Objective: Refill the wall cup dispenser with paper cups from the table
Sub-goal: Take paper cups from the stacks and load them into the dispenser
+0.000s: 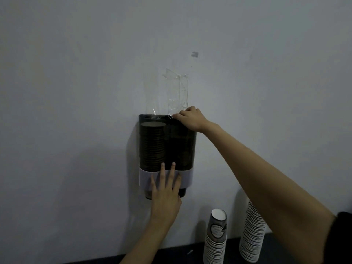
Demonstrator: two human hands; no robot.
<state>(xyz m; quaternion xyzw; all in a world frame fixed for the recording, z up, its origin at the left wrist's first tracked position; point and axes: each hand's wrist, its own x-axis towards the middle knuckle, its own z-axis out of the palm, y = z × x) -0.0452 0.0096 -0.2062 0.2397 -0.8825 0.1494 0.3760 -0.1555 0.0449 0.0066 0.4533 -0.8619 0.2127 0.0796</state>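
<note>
Pressing dispenser: left hand flat; right hand grip pinching rim; two cup stacks on table.

Dim room, low light overall; frame looks grey-blue and underexposed. Plain pale wall brighter toward the upper right, falling darker at lower left, w/ a soft vignette in the corners. Dark smoked-plastic twin-tube wall cup dispenser reads nearly black, little detail inside. Soft broad shadow spreads on the wall left of and below it, so light comes from right/above-ish. Crumpled clear plastic sleeve above it catches small glints. Slight softness and compression noise throughout. Stacks of white-rimmed paper cups lower right lean inward, wide-angle distortion. Black tabletop lost in shadow.
</note>
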